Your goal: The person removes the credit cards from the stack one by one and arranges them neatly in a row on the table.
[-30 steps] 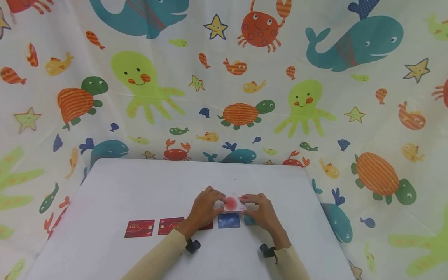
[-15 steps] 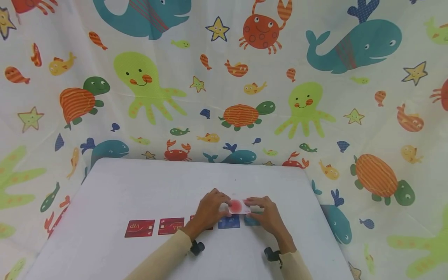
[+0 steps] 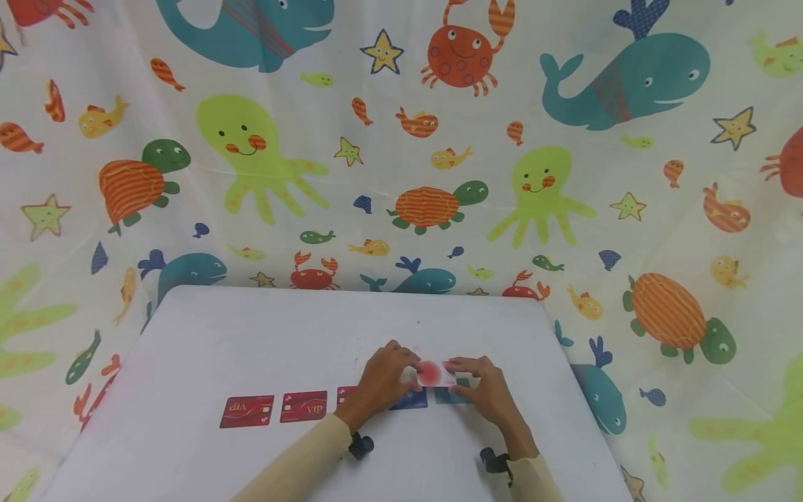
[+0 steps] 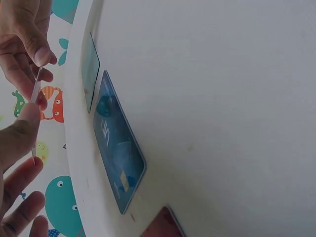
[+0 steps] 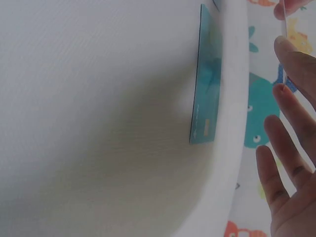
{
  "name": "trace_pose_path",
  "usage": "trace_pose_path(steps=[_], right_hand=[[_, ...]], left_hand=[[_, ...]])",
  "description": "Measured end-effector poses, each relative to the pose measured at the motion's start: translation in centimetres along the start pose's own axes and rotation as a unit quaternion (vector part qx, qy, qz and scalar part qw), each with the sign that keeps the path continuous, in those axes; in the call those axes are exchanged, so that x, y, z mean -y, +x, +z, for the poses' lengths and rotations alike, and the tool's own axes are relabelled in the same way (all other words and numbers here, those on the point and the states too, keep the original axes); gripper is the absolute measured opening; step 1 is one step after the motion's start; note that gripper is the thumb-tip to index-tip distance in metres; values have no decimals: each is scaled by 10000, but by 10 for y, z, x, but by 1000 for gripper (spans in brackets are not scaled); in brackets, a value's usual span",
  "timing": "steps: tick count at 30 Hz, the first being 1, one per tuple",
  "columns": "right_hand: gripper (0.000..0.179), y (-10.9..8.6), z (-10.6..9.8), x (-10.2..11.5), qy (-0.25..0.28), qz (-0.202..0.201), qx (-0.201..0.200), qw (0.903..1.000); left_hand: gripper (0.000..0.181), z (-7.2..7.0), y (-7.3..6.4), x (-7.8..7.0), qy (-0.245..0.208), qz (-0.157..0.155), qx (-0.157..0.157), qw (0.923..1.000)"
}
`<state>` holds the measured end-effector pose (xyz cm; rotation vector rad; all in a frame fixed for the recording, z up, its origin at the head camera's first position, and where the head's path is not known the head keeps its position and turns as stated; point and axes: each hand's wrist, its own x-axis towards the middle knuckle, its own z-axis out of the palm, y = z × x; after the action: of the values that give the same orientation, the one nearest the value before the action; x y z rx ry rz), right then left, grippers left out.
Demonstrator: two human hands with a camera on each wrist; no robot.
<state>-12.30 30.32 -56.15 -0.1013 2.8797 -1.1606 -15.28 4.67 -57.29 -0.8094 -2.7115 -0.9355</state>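
Note:
Both hands hold one white card with a pink-red round patch (image 3: 430, 374) above the table. My left hand (image 3: 384, 380) pinches its left end, and my right hand (image 3: 491, 392) pinches the right end. Seen from the left wrist, the card (image 4: 36, 90) is edge-on, a thin pale strip between thumb and fingers. Below it on the table lie a blue card (image 3: 413, 399) and a teal card (image 3: 448, 394), each partly covered by the hands. The right wrist view shows the teal card (image 5: 207, 84) flat on the table, apart from the right hand (image 5: 296, 163).
Two red VIP cards, the leftmost card (image 3: 247, 411) and its neighbour (image 3: 304, 406), lie in the same row. A third red card (image 3: 346, 394) is half hidden by the left arm. The white table (image 3: 282, 335) ends before a sea-animal curtain (image 3: 351, 181).
Both hands have shifted a little to the right and slightly nearer with the white card between them. The cards on the table have stayed in place.

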Motion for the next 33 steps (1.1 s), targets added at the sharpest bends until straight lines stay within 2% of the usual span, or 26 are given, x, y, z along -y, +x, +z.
trace_pose_path(steps=[5,11,17,24,33], right_hand=[[43,-2,-2,-3,-39,-30,-43,10000],[41,-4,-6,-6,55,-142,-62,9999],[41,-6,-9,-12,61,-33,-20,10000],[41,-10,-12,-16,100,48,-91,9999],[42,-14,-16,-20,37,202,-93,9997]], left_hand=[[32,4,2,-2,-33,138,-91,9999],[32,5,3,-6,-70,136,-60,9999],[31,8,7,-10,-65,164,59,9998],[30,14,9,-13,28,283,57,9996],[33,17,10,-19,28,165,193,9997]])
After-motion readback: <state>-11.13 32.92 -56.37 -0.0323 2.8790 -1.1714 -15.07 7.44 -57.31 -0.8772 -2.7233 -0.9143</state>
